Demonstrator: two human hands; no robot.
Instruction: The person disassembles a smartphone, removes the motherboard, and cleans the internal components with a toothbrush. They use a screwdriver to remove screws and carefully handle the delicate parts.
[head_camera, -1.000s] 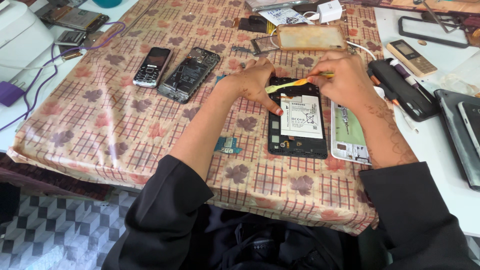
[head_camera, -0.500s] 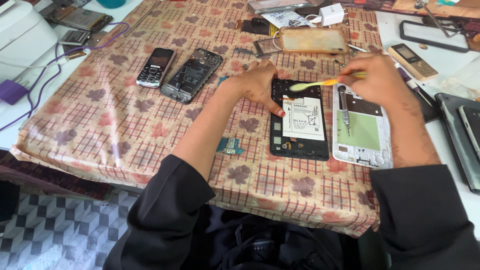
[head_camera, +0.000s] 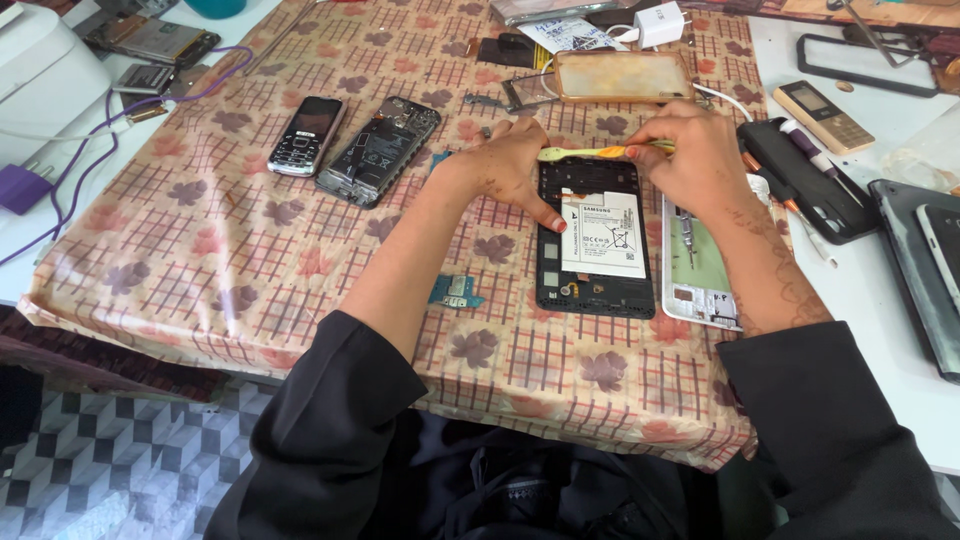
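Keypad phone (head_camera: 307, 135) and gutted phone (head_camera: 379, 150) lie left on the checked cloth (head_camera: 200, 260). Centre: opened tablet (head_camera: 595, 238), battery showing. Left hand (head_camera: 512, 165) presses its top-left edge, fingers spread. Right hand (head_camera: 690, 150), fingers pinched on a toothbrush (head_camera: 600, 153), bristles over the tablet's top. White back cover (head_camera: 700, 275) just beside, right.

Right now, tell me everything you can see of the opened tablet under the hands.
The opened tablet lies flat, back cover off, on the flowered checked tablecloth. Its black frame surrounds a white battery with a printed label; small parts show along the bottom edge. The left hand steadies its upper left edge, thumb down the side. The right hand holds a yellow toothbrush across its top end.
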